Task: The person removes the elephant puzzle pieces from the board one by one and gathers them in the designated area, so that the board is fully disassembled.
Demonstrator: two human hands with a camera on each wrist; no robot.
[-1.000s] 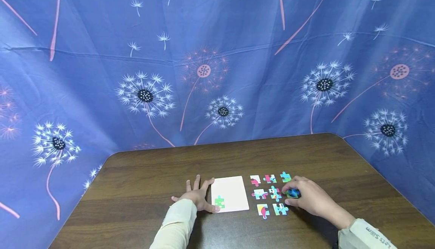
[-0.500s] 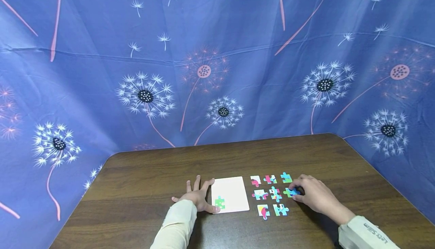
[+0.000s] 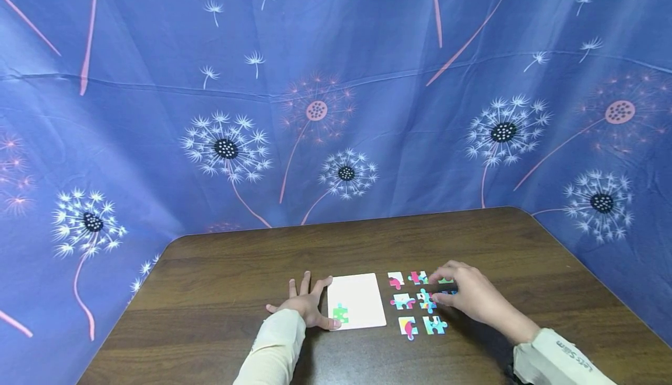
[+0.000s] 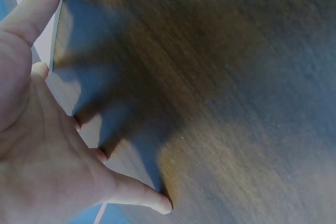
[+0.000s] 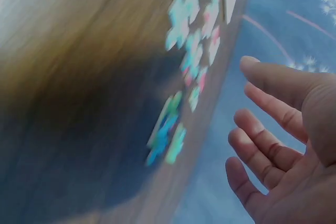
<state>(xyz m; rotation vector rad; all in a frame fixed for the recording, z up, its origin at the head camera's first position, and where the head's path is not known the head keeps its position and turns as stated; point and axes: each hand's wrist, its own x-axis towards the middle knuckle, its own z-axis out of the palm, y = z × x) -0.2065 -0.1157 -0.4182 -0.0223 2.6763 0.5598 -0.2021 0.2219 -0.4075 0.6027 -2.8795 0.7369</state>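
Observation:
My left hand (image 3: 304, 309) lies spread at the left edge of a square white board (image 3: 359, 294), thumb at its near corner and index fingertip by its far corner. A green jigsaw piece (image 3: 340, 314) is on the board near that thumb. My right hand (image 3: 475, 296) hovers over the right side of the jigsaw pieces, fingers loosely bent with nothing between them. Below it a blue-green jigsaw piece (image 5: 164, 132) lies on the table, blurred in the right wrist view and mostly hidden in the head view. The red-and-blue middle jigsaw piece (image 3: 426, 301) shows beside the thumb tip.
Several more pieces lie in loose rows right of the board, among them a white-and-red jigsaw piece (image 3: 396, 280) and a near-row blue jigsaw piece (image 3: 434, 325). The brown wooden table (image 3: 236, 268) ends at a blue dandelion-print cloth (image 3: 336, 111).
My right hand let go of the blue-green jigsaw piece at the right of the rows, then rose and shifted left over the pieces. The left hand has stayed at the board.

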